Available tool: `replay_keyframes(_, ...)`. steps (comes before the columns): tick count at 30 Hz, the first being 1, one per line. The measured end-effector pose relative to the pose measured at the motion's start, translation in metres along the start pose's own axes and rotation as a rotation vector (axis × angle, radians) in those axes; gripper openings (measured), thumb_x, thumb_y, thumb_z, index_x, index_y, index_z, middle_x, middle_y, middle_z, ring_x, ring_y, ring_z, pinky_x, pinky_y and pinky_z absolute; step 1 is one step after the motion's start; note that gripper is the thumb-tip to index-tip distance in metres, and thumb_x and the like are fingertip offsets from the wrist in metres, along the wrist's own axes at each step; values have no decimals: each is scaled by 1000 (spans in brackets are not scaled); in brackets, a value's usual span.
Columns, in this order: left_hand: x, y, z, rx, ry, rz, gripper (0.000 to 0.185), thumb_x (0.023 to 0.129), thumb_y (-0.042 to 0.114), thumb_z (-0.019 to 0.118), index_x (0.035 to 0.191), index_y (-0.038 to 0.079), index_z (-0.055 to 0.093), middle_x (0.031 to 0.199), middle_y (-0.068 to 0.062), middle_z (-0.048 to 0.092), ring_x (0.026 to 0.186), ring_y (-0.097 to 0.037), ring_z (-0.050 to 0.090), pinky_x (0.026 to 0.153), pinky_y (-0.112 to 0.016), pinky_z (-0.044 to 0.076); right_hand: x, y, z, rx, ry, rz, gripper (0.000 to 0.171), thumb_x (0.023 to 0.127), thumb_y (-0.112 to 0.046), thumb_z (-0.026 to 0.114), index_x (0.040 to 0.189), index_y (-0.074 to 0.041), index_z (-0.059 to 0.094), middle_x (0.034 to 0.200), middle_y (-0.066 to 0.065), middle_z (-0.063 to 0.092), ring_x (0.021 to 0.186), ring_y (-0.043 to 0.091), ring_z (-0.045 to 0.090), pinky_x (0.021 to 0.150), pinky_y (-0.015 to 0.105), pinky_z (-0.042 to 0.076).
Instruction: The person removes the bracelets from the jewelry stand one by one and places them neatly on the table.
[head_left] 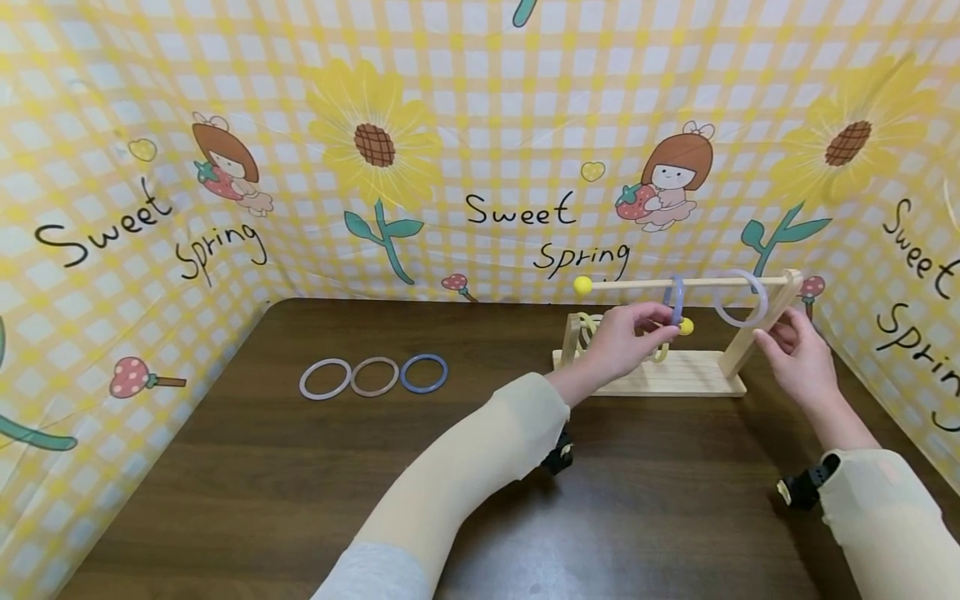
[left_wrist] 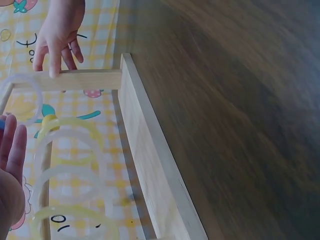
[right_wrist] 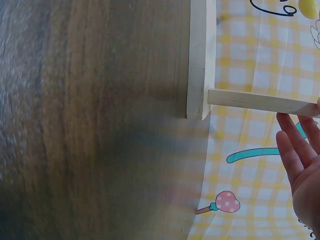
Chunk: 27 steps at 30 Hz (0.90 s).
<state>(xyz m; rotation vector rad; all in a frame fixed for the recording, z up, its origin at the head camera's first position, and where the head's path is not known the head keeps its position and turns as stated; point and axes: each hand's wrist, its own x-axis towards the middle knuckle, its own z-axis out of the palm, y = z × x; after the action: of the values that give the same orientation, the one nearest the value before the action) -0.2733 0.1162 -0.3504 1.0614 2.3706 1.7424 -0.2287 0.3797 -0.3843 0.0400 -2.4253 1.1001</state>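
Observation:
My left hand pinches a blue ring between thumb and fingers, at the upper rod of a wooden stand. The rod appears to pass through this ring. Closer to the upright post, a pale lavender ring hangs on the same rod. My right hand grips that post near its top, thumb on one side and fingers on the other. Below, yellow and whitish rings hang along a lower rod, partly hidden by my left hand in the head view.
Three rings lie in a row on the brown table: a lavender ring, a pinkish-brown ring and a blue ring. Yellow balls cap the rods, one ball at the upper left. A yellow checked cloth surrounds the table.

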Motion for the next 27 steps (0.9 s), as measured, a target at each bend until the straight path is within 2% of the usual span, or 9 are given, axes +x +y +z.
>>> replay_keyframes(3, -3, -2, -4, -9, 17, 7, 17, 94, 17, 66, 106, 7, 71, 92, 6, 70, 77, 4, 58, 69, -14, 48, 0, 0, -1, -2, 0, -2, 49, 100, -15, 55, 139, 7, 37, 126, 40, 50, 97, -17, 45, 76, 1, 38)
replay_keyframes(7, -6, -3, -10, -33, 34, 35, 16, 94, 16, 66, 105, 6, 71, 92, 5, 70, 77, 2, 60, 66, -16, 50, -1, -2, -1, -19, -5, 12, 50, 100, -17, 54, 141, 7, 36, 127, 39, 49, 100, -14, 46, 76, 1, 37)
replay_keyframes(16, -12, -6, -27, -74, 53, 75, 20, 96, 15, 64, 110, 1, 68, 96, 1, 70, 82, -12, 64, 63, -21, 53, -2, -4, -2, -21, -17, 17, 51, 101, -18, 54, 142, 6, 35, 129, 38, 48, 105, -10, 47, 77, 1, 37)
replay_keyframes(27, -23, -15, -45, -35, 80, 117, 17, 95, 11, 64, 108, 1, 68, 97, -3, 71, 79, -7, 63, 64, -23, 54, -1, -3, -1, -21, -12, 19, 51, 101, -17, 54, 142, 6, 35, 129, 38, 48, 105, -10, 47, 77, 2, 38)
